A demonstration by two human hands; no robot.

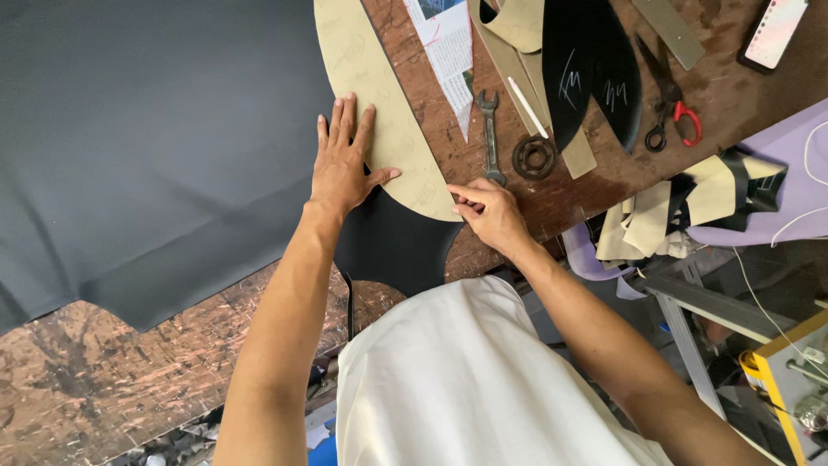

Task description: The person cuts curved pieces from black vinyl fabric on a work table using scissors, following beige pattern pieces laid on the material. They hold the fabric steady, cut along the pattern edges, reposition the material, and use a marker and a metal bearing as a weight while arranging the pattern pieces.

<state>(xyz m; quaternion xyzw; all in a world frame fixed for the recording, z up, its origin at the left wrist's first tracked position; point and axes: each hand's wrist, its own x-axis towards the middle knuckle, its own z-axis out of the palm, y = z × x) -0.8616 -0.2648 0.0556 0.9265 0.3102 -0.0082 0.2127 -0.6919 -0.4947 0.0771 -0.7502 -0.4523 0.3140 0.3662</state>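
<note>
Template (pixel 384 112): long curved tan card pattern, lying partly on the dark sheet (pixel 147 147) and partly on the bare wooden bench (pixel 103 380); its rounded lower end points toward the person.

Left hand (pixel 342 164): flat, fingers spread and released, palm pressing the template's left edge down where it overlaps the sheet; thumb stretched across the card.

Right hand (pixel 487 211): at the template's lower right tip, fingers curled and pinched together against the card's edge. Whether a marker is held in the pinch cannot be told.

Sheet: large, grey-black, smooth, covering the bench left of the template; a cut curved lobe of it shows below the template's tip.

Wrench (pixel 490 134): open-ended, grey, just right of the template, upright on the bench.

Ring (pixel 534 157): dark metal bearing-like ring, right of the wrench and farther from the template.

White stick (pixel 527 107): slim, chalk- or pen-like, above the ring.

Black pieces (pixel 591 65): cut leaf-shaped panels with chalk marks, well right of the template, overlapping further tan patterns (pixel 517 26).

Scissors (pixel 668 108): red-handled, beyond the black pieces.

Phone (pixel 774 33): far right corner, well apart from the template.

Scraps (pixel 681 207): tan and black offcuts, at the bench edge, right of the template.
</note>
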